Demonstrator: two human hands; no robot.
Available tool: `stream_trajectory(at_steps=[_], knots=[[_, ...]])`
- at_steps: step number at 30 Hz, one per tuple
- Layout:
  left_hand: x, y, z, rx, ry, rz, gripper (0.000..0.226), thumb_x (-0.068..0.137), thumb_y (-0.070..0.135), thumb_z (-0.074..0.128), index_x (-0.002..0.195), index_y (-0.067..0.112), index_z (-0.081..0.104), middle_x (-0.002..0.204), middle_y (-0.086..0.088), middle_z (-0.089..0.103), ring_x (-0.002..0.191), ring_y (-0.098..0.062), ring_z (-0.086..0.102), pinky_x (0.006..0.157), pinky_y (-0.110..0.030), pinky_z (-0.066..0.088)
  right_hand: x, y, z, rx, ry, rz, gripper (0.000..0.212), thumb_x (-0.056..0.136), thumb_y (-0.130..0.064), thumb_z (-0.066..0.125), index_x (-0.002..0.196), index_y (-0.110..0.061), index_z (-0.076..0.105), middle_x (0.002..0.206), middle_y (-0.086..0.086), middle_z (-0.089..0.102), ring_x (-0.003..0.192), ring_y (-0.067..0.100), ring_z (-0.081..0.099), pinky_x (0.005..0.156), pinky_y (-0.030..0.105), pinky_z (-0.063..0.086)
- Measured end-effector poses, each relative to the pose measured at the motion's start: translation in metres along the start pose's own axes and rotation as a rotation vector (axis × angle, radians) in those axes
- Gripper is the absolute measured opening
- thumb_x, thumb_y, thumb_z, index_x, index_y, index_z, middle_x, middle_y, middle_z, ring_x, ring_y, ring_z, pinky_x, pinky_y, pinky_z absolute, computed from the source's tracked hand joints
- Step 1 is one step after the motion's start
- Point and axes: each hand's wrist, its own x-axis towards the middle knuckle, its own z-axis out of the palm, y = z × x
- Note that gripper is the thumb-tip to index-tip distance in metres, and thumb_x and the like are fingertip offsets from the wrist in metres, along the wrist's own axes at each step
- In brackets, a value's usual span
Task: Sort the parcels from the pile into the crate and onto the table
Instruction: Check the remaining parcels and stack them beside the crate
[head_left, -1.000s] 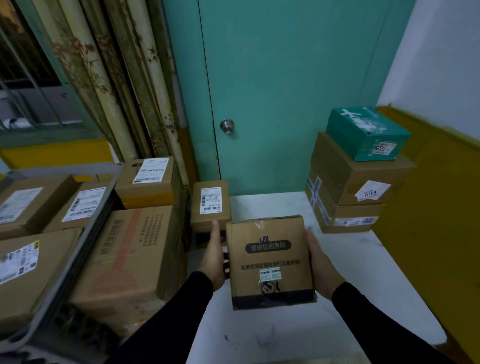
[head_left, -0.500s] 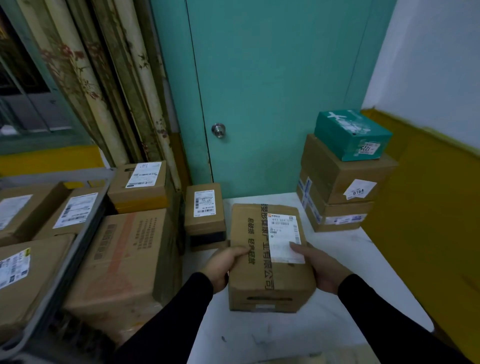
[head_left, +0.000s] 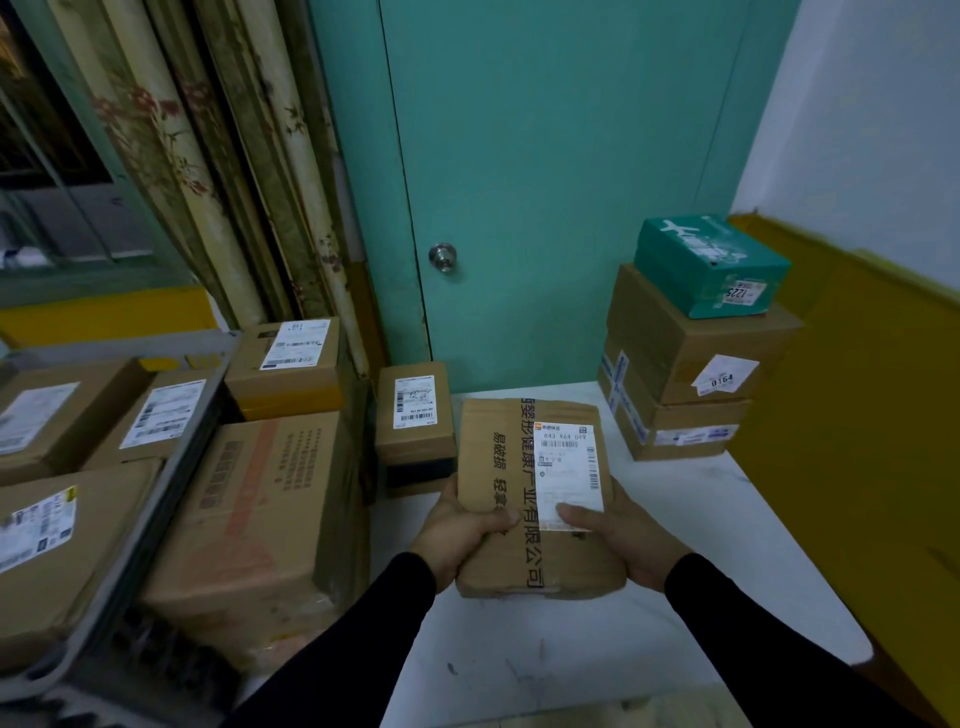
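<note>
I hold a brown parcel (head_left: 540, 499) over the white table (head_left: 545, 649), label side up. My left hand (head_left: 457, 530) wraps its left edge, thumb curled over the top face; my right hand (head_left: 623, 535) grips the right edge, thumb pressed on the white shipping label (head_left: 569, 475). Both sets of fingers are clamped on the parcel.

To do this step well, I judge I should read the label before choosing a side, keep my right thumb off the printed code, and hold the parcel level with both hands until it is set flat. If it belongs on the table, the bare patch just in front of the parcel looks the easiest spot.

Beyond the parcel to the right, against the yellow wall, stands a stack of brown boxes (head_left: 691, 374) with a green box (head_left: 711, 265) on top. Left of the parcel, a small labelled box (head_left: 415, 410) and a large carton (head_left: 260, 509) stand just off the table edge. Further left, a grey crate (head_left: 130, 519) holds several labelled boxes; its far side is out of view.
</note>
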Motion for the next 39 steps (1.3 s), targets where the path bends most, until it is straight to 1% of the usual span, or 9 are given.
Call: stream_trajectory(at_steps=[6,11,17,21,23,25,27,32,39], knots=[[-0.003,0.005,0.004,0.009,0.015,0.021,0.066,0.075,-0.002,0.084,0.117,0.033,0.048,0.110,-0.006,0.075,0.100,-0.024,0.073,0.088,-0.044,0.060,0.001,-0.006,0.000,0.000,0.034,0.001,0.071,0.080,-0.004,0.081,0.140,-0.023,0.050,0.124,0.005,0.073,0.108,0.027,0.072,0.091,0.047,0.060],[-0.009,0.007,0.004,0.034,0.019,0.037,0.080,0.073,0.005,0.088,0.134,0.029,0.042,0.115,-0.005,0.074,0.103,-0.023,0.072,0.090,-0.043,0.059,-0.004,-0.008,0.001,0.012,0.053,-0.018,0.078,0.077,-0.004,0.082,0.140,-0.031,0.044,0.126,0.003,0.071,0.108,0.025,0.072,0.086,0.040,0.061],[-0.011,0.028,0.006,-0.096,0.112,0.032,0.068,0.080,0.039,0.083,0.127,0.021,0.038,0.113,-0.011,0.073,0.091,-0.025,0.077,0.076,-0.042,0.062,-0.007,-0.017,0.003,0.076,0.158,0.017,0.057,0.088,-0.043,0.071,0.133,-0.020,0.047,0.122,0.009,0.070,0.102,0.029,0.073,0.087,0.046,0.060],[-0.012,0.031,0.007,-0.044,0.159,0.068,0.068,0.080,0.043,0.082,0.122,0.023,0.034,0.113,-0.011,0.071,0.091,-0.028,0.076,0.081,-0.047,0.063,-0.006,-0.026,0.010,0.077,0.186,-0.044,0.055,0.089,-0.039,0.072,0.127,-0.009,0.048,0.120,0.014,0.070,0.095,0.028,0.076,0.078,0.042,0.062],[-0.010,0.032,0.008,-0.023,0.168,0.088,0.073,0.077,0.046,0.084,0.126,0.024,0.035,0.115,-0.007,0.070,0.095,-0.026,0.075,0.086,-0.048,0.061,-0.006,-0.031,0.013,0.044,0.197,-0.075,0.057,0.089,-0.034,0.074,0.131,-0.016,0.040,0.119,0.008,0.069,0.096,0.024,0.075,0.076,0.038,0.061],[-0.008,0.030,0.009,-0.008,0.162,0.103,0.076,0.072,0.051,0.087,0.130,0.023,0.047,0.112,-0.004,0.075,0.095,-0.023,0.076,0.089,-0.047,0.061,-0.006,-0.034,0.016,0.001,0.163,-0.110,0.043,0.091,-0.029,0.074,0.126,-0.020,0.051,0.115,0.005,0.074,0.095,0.020,0.076,0.073,0.033,0.061],[-0.008,0.029,0.011,0.007,0.153,0.129,0.062,0.075,0.049,0.085,0.126,0.023,0.059,0.105,-0.001,0.078,0.092,-0.021,0.077,0.090,-0.046,0.060,-0.005,-0.036,0.017,-0.033,0.142,-0.140,0.028,0.093,-0.025,0.073,0.119,-0.020,0.063,0.111,0.006,0.077,0.095,0.022,0.076,0.083,0.041,0.062],[-0.007,0.031,0.010,0.047,0.188,0.125,0.036,0.083,0.041,0.080,0.113,0.028,0.064,0.096,-0.002,0.079,0.087,-0.022,0.077,0.088,-0.047,0.061,-0.001,-0.027,0.016,-0.022,0.185,-0.124,0.039,0.091,-0.028,0.076,0.126,-0.019,0.062,0.113,0.008,0.076,0.098,0.027,0.076,0.092,0.052,0.059],[-0.007,0.033,0.009,0.085,0.194,0.181,0.041,0.081,0.045,0.081,0.116,0.028,0.066,0.097,0.002,0.079,0.087,-0.018,0.077,0.087,-0.045,0.061,0.001,-0.027,0.014,0.001,0.189,-0.133,0.037,0.090,-0.025,0.077,0.123,-0.019,0.063,0.112,0.008,0.077,0.098,0.028,0.076,0.091,0.051,0.059]])
